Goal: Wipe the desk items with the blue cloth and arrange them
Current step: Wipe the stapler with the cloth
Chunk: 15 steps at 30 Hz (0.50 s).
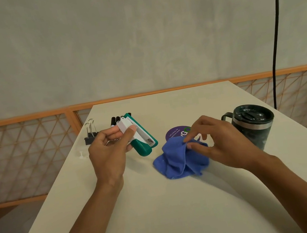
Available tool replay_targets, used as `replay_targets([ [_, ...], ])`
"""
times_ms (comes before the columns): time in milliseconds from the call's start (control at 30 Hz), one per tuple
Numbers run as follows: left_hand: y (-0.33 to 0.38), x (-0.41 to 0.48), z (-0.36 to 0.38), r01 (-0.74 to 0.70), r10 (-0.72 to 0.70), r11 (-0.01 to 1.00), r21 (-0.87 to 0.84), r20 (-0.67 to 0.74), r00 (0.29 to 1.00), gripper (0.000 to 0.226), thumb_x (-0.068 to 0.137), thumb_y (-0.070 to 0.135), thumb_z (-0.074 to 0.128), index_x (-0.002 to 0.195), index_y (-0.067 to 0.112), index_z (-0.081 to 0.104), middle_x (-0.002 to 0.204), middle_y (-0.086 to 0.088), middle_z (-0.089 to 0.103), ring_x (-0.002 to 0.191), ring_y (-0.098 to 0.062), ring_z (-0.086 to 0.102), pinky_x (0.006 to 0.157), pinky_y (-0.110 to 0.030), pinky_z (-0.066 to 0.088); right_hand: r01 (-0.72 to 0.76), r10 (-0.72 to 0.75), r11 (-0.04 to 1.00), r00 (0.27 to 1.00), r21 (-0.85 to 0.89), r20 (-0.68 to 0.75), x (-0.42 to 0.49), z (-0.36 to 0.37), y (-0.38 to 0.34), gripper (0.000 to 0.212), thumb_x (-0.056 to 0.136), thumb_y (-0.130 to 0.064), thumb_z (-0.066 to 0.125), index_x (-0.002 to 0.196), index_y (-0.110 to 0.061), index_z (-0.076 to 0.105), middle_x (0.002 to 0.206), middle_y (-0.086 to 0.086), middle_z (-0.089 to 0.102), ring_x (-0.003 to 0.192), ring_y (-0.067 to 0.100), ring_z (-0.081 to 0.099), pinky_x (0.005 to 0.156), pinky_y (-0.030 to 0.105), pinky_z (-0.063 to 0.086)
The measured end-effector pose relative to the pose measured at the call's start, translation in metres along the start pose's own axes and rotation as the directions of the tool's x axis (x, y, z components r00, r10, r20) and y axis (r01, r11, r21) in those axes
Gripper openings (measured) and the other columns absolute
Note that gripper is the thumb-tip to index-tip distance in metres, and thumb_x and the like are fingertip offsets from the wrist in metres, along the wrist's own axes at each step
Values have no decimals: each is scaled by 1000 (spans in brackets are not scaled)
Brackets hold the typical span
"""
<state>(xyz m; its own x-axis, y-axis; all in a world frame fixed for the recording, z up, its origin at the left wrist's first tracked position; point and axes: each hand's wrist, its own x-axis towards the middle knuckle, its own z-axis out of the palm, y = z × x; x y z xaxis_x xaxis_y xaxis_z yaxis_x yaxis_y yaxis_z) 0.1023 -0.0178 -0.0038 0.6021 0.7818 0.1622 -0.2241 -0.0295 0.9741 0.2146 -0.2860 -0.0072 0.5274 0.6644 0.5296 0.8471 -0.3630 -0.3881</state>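
Two hands work over the white tabletop [173, 213]. One mug [254, 127], dark with a steel band, stands near the right edge, its handle pointing toward the far left. A lid covers it, so its contents cannot be seen.

The left hand [107, 151] grips a teal and white stapler [141, 138], with the thumb pressed on the white top and the fingers curled underneath. The stapler's teal end slants down toward the cloth [179, 160].

The right hand [220, 142] pinches a raised fold of the cloth between thumb and forefinger, the other fingers spread loosely above it. The blue cloth lies crumpled at mid-tabletop between the stapler and the mug. Its far edge overlaps a round purple sticker [175, 133].

Behind the left hand lie several black markers [115, 120], and a black binder clip [90, 135] stands just left of them.
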Motion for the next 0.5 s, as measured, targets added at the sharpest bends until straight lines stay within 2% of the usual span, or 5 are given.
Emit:
replay_targets([
  [100,1,-1,1,4,-4,1000,-6,3,1000,41,80,27,94,114,18,73,108,5,80,102,-20,79,68,-30,67,-44,38,998,992,-47,-117,-1,5,-3,13,97,-29,79,107,-36,76,86,-21,64,76,6,63,65,12,43],
  [167,1,-1,1,6,-6,1000,0,3,1000,42,80,29,94,114,18,72,108,5,80,102,-20,79,68,-30,68,-125,126,992,968,19,-219,-1,11,-6,11,100,-28,75,108,-35,72,75,-18,66,68,10,66,60,17,48],
  [233,2,-2,2,4,-4,1000,15,5,1000,42,80,30,94,114,19,72,109,5,79,102,-20,78,68,-30,67,-160,194,977,942,142,-272,-1,19,-13,10,102,-30,72,111,-34,69,82,-18,73,75,10,71,63,25,56],
  [367,4,-6,4,-2,2,1000,1,21,1000,42,80,28,94,114,18,72,109,6,79,102,-19,78,66,-28,67,-154,257,937,912,315,-319,-4,31,-28,18,102,-29,72,117,-34,64,111,-23,73,107,7,71,89,27,58],
  [500,1,-13,9,7,-6,1000,-10,68,998,38,80,26,95,110,16,74,104,3,80,101,-18,79,68,-30,67,-146,253,937,910,317,-329,-3,39,-38,31,95,-50,77,118,-42,59,130,-21,61,127,13,60,101,40,53],
])
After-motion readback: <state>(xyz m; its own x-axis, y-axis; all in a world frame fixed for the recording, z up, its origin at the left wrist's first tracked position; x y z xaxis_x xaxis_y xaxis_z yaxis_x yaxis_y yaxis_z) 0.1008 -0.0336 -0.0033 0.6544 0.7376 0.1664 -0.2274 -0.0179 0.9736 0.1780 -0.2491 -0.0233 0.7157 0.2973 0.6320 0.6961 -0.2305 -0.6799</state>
